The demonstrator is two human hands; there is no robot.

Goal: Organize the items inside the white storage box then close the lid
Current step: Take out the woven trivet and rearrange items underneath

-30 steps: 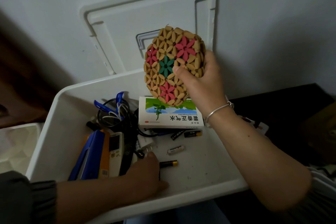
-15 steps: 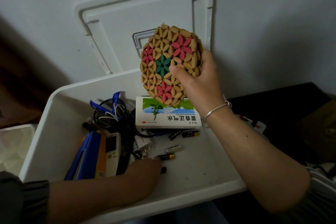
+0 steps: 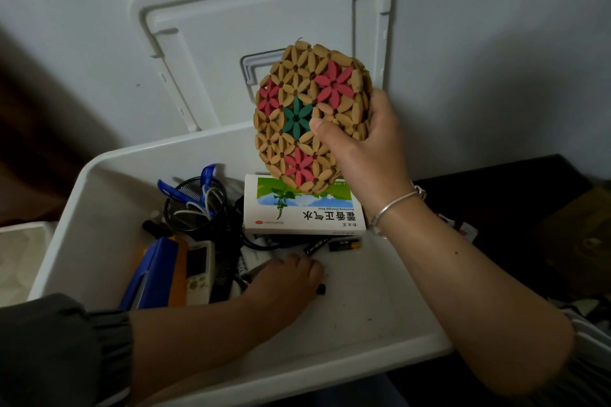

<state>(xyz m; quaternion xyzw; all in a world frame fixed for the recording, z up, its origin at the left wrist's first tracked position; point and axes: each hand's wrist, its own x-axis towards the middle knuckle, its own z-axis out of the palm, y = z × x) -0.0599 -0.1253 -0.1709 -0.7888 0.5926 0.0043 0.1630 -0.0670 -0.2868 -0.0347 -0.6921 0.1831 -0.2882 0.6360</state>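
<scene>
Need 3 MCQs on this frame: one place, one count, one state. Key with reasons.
1. Where is the medicine carton?
A. on the lid
B. inside the white storage box
C. in the left hand

2. How many red flowers show on the beaded mat that the right hand grips?
A. one
B. five
C. three

3. How is the lid?
A. open, standing upright behind the box
B. shut on the box
C. lying flat inside the box

Key:
1 B: the carton lies within the box's walls, under the raised mat.
2 C: three red flowers surround one green one.
3 A: the lid's inner face shows above the box's back rim.
</scene>
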